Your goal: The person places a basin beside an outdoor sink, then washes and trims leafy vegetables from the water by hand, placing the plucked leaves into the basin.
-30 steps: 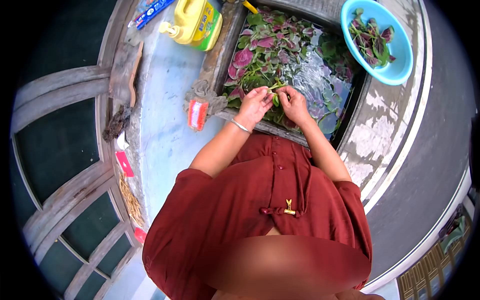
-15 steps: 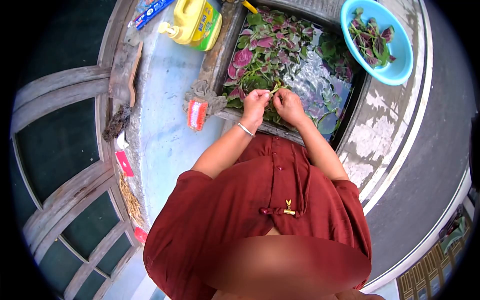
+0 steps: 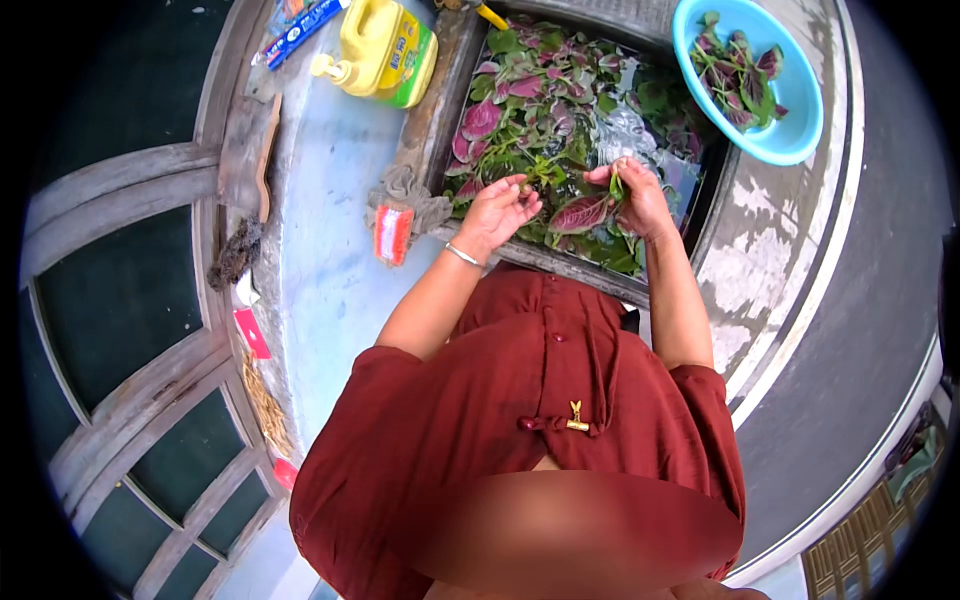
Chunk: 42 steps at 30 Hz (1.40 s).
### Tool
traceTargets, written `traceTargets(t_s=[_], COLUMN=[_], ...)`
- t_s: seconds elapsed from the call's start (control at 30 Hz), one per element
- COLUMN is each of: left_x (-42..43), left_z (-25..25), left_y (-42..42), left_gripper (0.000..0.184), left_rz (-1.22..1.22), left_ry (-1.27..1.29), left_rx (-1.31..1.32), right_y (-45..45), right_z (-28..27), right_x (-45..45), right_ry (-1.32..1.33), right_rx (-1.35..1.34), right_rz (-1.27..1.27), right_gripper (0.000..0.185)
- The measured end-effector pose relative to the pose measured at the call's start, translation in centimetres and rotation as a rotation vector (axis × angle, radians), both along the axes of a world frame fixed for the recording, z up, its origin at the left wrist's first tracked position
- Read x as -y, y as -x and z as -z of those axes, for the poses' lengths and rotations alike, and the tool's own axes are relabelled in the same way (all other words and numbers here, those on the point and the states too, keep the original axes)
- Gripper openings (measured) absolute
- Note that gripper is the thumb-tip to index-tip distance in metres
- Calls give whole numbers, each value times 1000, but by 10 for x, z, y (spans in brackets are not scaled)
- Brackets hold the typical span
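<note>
Red and green leafy vegetables float in water in a dark stone sink. My left hand, with a silver bangle at the wrist, is over the sink's near edge, its fingers curled at some small green leaves; whether it grips them is hard to tell. To its right, my right hand pinches a green sprig between thumb and fingers. A large red-veined leaf lies just left of that hand, above the near side of the sink.
A light-blue basin holding leaves stands at the sink's right rear corner. At the left are a yellow pump bottle, a blue tube, a red-orange brush and a grey cloth. Wooden window frames line the far left.
My hands, together before, have moved apart, the right one going right with a sprig. The large red-veined leaf now shows between them.
</note>
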<state>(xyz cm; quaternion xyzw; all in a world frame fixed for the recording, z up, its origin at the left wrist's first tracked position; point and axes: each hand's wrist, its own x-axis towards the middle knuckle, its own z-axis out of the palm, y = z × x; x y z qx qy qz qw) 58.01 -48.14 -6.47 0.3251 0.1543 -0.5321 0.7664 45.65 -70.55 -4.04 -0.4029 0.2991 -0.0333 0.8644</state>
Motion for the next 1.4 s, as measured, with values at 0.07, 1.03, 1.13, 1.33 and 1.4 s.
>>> traceTargets(t_s=[0.07, 1.03, 1.13, 1.33, 1.4], left_x=[-3, 16, 12, 18, 19], left_z=[-2, -19, -19, -26, -26], left_y=[0, 22, 20, 23, 23], left_gripper=[19, 12, 16, 19, 18], left_rz=[6, -50, -68, -45, -53], left_ry=[20, 35, 87, 131, 137], left_rx=[-120, -279, -435, -468, -478], right_y=[-1, -29, -21, -25, -31], right_z=[-5, 12, 16, 2, -1], right_x=[2, -18, -3, 7, 1], right_ry=[42, 1042, 701, 306, 359], right_rx=[3, -342, -63, -10, -7], right_rz=[-5, -139, -209, -237, -261], right_gripper=[15, 26, 31, 25, 24])
